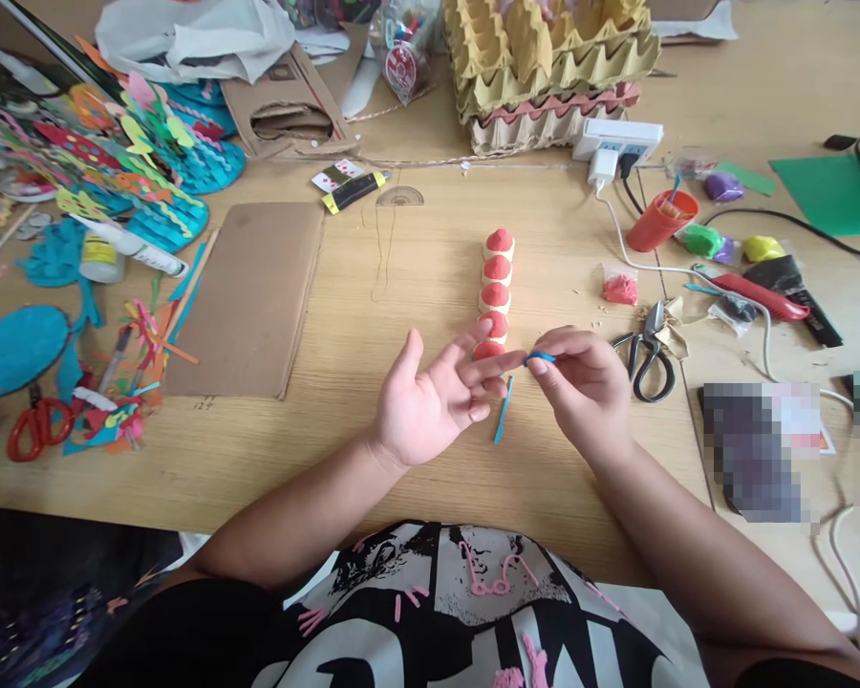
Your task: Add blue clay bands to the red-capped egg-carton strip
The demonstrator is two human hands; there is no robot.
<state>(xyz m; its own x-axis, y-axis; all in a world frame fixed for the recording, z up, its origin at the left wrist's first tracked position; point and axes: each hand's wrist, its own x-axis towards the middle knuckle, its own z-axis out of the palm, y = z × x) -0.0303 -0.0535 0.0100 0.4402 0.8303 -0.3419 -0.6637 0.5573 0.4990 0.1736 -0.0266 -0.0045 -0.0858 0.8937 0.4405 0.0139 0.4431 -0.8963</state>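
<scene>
Now R grip [588,390] pinched, w/ blue pc [540,356]

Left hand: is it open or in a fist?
Open: the left hand shows its palm, thumb held apart, while the right hand pinches a blue piece.

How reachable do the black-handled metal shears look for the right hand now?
Probably yes: the black-handled metal shears lie on the wooden table close beside the right hand, and nothing visible blocks the gap. That hand pinches a small blue strip, so it might need to let go first.
</scene>
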